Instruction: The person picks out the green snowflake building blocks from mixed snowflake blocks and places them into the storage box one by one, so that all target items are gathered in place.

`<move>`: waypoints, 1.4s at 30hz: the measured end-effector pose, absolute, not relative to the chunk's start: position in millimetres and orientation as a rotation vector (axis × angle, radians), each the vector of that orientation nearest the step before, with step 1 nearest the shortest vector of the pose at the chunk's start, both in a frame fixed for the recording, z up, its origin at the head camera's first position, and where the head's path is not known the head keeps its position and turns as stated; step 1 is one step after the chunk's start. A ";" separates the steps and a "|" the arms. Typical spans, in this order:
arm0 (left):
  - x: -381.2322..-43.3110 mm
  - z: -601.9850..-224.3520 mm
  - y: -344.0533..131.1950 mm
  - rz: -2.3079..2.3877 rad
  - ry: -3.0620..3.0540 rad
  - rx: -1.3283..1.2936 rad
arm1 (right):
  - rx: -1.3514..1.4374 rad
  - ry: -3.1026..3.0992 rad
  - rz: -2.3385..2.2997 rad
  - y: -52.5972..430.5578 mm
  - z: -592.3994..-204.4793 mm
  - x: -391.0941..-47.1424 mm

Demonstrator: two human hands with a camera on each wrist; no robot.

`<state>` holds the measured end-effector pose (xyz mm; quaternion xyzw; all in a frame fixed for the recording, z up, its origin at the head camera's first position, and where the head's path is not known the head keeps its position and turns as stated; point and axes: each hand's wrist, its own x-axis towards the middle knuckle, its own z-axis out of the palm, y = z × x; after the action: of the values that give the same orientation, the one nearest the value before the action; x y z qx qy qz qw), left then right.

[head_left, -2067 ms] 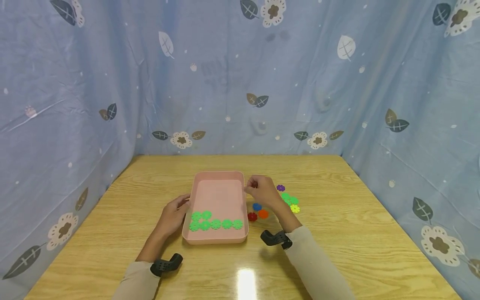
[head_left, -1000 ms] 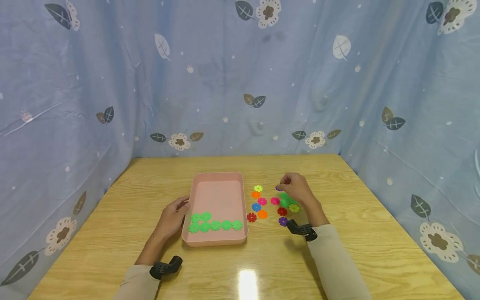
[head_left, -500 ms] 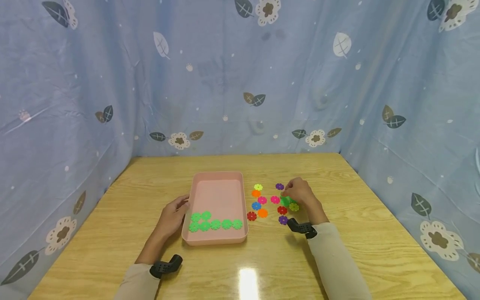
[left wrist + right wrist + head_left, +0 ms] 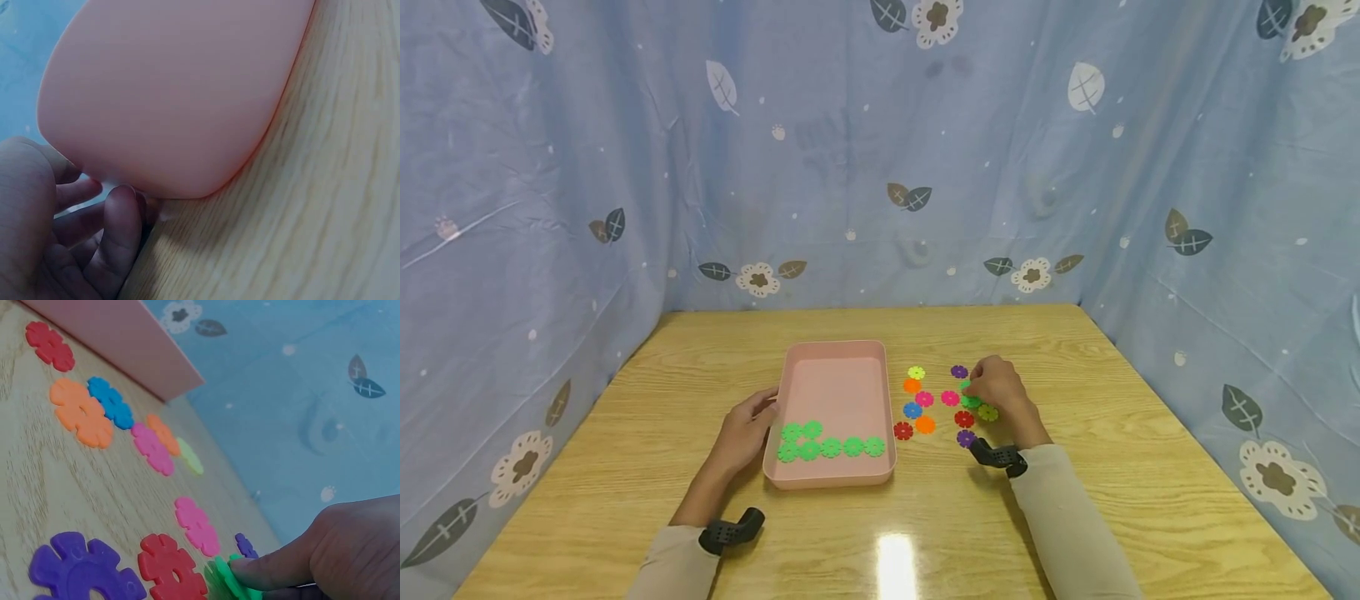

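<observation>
In the right wrist view, my right hand pinches a green snowflake disc, a notched plastic building piece, between thumb and fingers. The head view has that right hand low over a small green pile. My left hand lies against the left wall of the pink tray. Seen from the left wrist, loosely bent fingers touch the outside of the tray, and some fingertips are hidden behind it. Several green discs lie in the tray, mostly along its near side.
Between tray and right hand lie loose discs: red, orange, blue, pink, purple and others. A yellow disc sits beside the green pile. A patterned blue curtain surrounds the wooden table.
My right hand has moved right from the tray's right wall, past the purple disc, down to the green pile, where it now pinches a green disc. The left hand and tray stay put.
</observation>
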<state>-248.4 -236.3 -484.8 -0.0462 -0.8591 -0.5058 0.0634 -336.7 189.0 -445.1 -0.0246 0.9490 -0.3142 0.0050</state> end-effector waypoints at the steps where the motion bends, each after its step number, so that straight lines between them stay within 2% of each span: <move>1: -248.3 -484.8 -236.3 -1.526 -2.595 -0.137 | -0.074 2.975 -0.980 188.7 -445.2 -336.8; 27: -248.3 -482.7 -236.6 -1.528 -2.598 -0.126 | -0.149 3.037 -1.121 184.5 -436.9 -334.5; 33: -246.8 -483.3 -240.4 -1.536 -2.582 -0.120 | -0.318 3.015 -1.292 168.3 -420.4 -330.4; 42: -247.4 -484.8 -239.4 -1.560 -2.575 -0.163 | -0.513 2.938 -1.463 121.2 -395.8 -302.7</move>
<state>-247.4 -239.4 -484.8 -0.0540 -0.8523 -0.5164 0.0633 -302.7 121.2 -395.8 -0.1539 0.8808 -0.4386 -0.0903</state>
